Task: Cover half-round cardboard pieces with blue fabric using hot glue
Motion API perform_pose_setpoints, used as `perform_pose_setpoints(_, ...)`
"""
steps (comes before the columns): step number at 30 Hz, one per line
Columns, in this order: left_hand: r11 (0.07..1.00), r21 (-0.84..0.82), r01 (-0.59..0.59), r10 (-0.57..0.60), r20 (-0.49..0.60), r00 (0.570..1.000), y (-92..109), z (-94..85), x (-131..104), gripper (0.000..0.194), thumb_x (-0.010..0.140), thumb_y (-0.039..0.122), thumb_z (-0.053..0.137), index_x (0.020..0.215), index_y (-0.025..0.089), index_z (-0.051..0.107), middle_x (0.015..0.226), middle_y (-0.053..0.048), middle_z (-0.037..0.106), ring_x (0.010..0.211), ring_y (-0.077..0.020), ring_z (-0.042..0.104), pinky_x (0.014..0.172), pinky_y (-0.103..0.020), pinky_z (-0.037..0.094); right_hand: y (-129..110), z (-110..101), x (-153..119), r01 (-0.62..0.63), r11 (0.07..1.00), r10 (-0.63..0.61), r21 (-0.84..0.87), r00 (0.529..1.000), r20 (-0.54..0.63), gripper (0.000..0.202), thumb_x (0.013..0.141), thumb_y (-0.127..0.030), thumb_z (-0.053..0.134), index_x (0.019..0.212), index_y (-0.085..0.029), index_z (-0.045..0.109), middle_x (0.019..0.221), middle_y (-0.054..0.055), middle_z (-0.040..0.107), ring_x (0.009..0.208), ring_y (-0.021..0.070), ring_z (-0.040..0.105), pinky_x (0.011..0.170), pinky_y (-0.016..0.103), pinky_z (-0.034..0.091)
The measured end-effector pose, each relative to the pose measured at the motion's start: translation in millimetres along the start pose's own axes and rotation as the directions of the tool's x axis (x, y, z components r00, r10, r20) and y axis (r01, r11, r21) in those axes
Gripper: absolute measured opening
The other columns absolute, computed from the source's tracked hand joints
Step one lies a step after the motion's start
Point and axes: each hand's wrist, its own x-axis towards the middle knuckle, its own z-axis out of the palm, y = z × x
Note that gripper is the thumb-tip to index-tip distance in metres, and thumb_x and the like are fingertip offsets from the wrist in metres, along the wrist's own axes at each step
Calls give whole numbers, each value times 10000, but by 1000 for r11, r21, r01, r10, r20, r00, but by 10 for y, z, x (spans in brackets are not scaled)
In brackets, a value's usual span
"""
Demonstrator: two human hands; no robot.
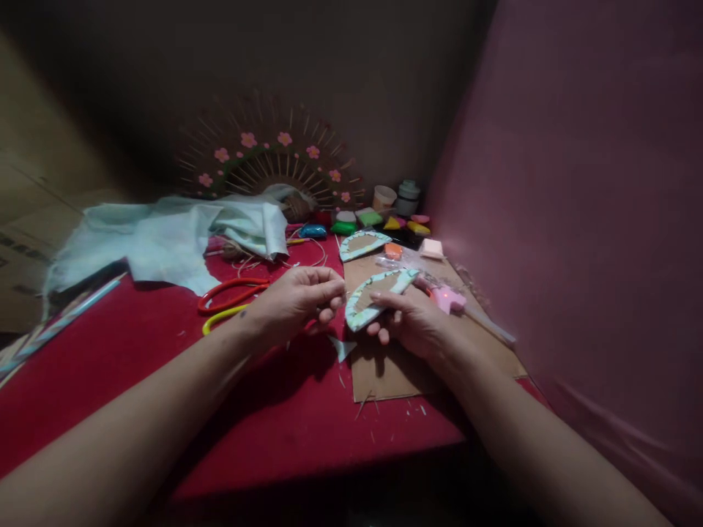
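My right hand (pixel 409 318) holds a half-circle cardboard piece (pixel 378 294) between thumb and fingers, its rim wrapped in pale blue-green fabric. Close to the left end of that piece, my left hand (pixel 315 296) is closed in a pinch; whatever lies between its fingertips is too small to make out. A second fabric-edged half circle (pixel 363 245) rests flat just behind. Beside my left wrist lie scissors with red and yellow handles (pixel 233 296), partly covered by it. Beyond my right hand is a pink glue gun (pixel 447 298). A fabric scrap (pixel 343 348) lies below my hands.
A cardboard sheet (pixel 392 377) lies on the red tabletop (pixel 274 439). Pale fabric (pixel 159 241) is heaped at the back left. Clay packets (pixel 367 217), a cup (pixel 384 197) and a jar (pixel 407 197) line the back, near a stick fan with pink flowers (pixel 269 157).
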Motion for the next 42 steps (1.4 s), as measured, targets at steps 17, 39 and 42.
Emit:
perform_pose_setpoints(17, 990, -91, -112, 112, -13, 994, -54, 80, 1, 268, 722, 231, 769, 941, 138, 647, 827, -25, 626, 581, -64, 549, 522, -174, 436, -123, 86, -219, 436, 648, -610, -624, 788, -83, 191, 775, -277, 685, 617, -171, 692, 510, -16, 596, 428, 72, 500, 398, 186, 389)
perform_pose_setpoints(39, 998, -54, -8, 13, 90, 996, -117, 346, -127, 234, 874, 384, 603, 987, 181, 625, 787, -18, 600, 698, -118, 543, 622, -225, 400, -47, 204, -308, 441, 856, -437, -271, 896, 76, 178, 778, -322, 696, 767, -147, 666, 604, 15, 673, 502, 125, 625, 482, 234, 512)
perform_pose_setpoints(42, 994, -105, 8, 6, 134, 991, -114, 331, -130, 208, 870, 347, 613, 982, 172, 627, 820, -31, 597, 723, -127, 542, 656, -243, 410, -51, 195, -308, 466, 828, -459, -312, 883, 99, 206, 795, -352, 685, 770, -148, 667, 600, 19, 669, 497, 133, 624, 481, 247, 515)
